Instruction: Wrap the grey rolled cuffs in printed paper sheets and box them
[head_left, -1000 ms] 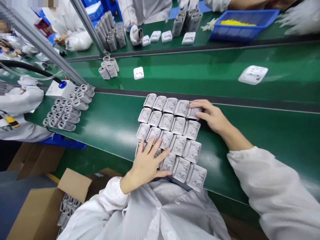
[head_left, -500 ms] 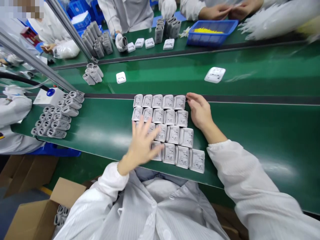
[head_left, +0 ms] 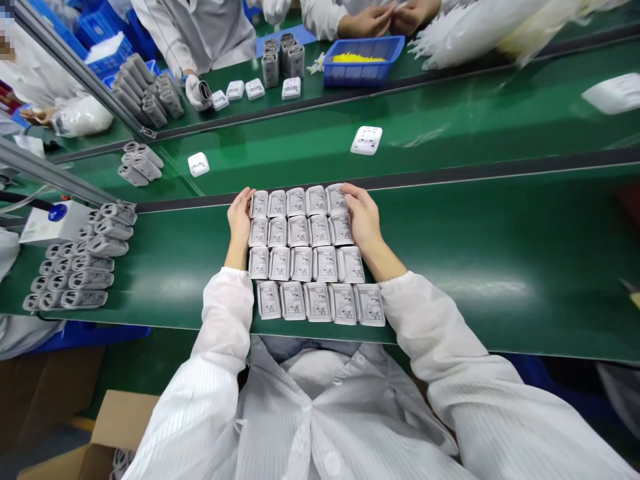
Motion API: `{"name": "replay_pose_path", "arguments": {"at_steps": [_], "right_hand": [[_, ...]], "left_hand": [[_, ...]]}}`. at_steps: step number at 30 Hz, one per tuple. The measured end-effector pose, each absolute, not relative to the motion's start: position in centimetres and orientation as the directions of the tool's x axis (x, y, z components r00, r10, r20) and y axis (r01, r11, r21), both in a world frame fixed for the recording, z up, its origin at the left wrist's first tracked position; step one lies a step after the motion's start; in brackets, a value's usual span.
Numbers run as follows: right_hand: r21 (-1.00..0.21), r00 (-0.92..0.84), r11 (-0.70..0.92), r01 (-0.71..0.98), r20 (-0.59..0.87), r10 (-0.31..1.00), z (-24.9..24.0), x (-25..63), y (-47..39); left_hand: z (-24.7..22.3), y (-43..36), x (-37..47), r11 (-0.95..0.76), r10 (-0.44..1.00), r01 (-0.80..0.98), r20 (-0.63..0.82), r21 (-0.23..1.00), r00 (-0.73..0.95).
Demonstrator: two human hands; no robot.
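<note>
Several rows of light-grey rounded-square pieces (head_left: pixel 301 264) with printed line drawings lie side by side on the green bench before me. They resemble flattened folded cuffs, but I cannot tell exactly. At the left end of the farthest row, my left hand (head_left: pixel 240 223) rests with straight fingers against the end piece. My right hand (head_left: pixel 364 220) is at the opposite end, its fingertips touching the top of the last piece. The row lies between both hands. A small gap separates the nearest row (head_left: pixel 319 302) from the others, and it sits further right.
Grey rolled cuffs (head_left: pixel 90 261) stand grouped at left beside a white box (head_left: pixel 53 223). On the green belt beyond lie white plastic covers (head_left: pixel 367 141) and more rolls (head_left: pixel 140 165). Co-workers sit across, near a blue basket (head_left: pixel 363 72) of yellow bits. A metal post (head_left: pixel 93 70) rises at left.
My left hand has swung from above the near-left pieces to the far row's left end. My right hand has come against the right end. The rows look straighter, and the view has shifted right.
</note>
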State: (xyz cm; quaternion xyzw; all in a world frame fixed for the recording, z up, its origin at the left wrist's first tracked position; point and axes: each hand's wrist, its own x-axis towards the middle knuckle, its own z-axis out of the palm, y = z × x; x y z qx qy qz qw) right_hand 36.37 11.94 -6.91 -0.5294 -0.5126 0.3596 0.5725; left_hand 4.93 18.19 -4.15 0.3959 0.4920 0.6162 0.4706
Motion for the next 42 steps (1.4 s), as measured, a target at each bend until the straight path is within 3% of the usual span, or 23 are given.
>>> {"name": "replay_pose_path", "arguments": {"at_steps": [4,6,9,12,20,26,42], "right_hand": [[-0.99,0.303,0.124,0.068,0.138,0.943,-6.6,37.1,11.3],[-0.973,0.31,0.157,0.169,0.204,0.928,-6.5,37.8,10.6],[-0.893,0.257,0.182,0.412,0.305,0.917,-6.7,38.9,9.6],[-0.834,0.147,0.19,0.518,0.305,0.941,-6.4,39.4,8.9],[-0.871,0.106,0.228,0.436,0.301,0.948,-4.7,39.6,7.3],[-0.933,0.115,0.201,0.297,0.244,0.963,-5.7,40.1,6.6],[-0.977,0.229,0.145,0.157,0.179,0.957,-3.7,39.4,6.2]], "left_hand": [[-4.5,17.9,4.4,-0.11,0.97,-0.064,0.093,0.992,-0.225],[-4.1,17.2,2.9,-0.178,0.955,0.143,0.206,0.973,-0.214],[-3.3,15.6,0.6,-0.249,0.943,0.55,0.329,0.797,-0.051],[-2.4,14.2,-0.5,-0.289,0.951,0.7,0.278,0.653,0.133],[-1.2,12.5,0.3,-0.333,0.941,0.557,0.3,0.761,0.154],[-2.4,12.1,0.7,-0.321,0.939,0.435,0.342,0.841,0.033],[-2.0,11.6,0.9,-0.419,0.897,0.475,0.433,0.774,0.088]]}}
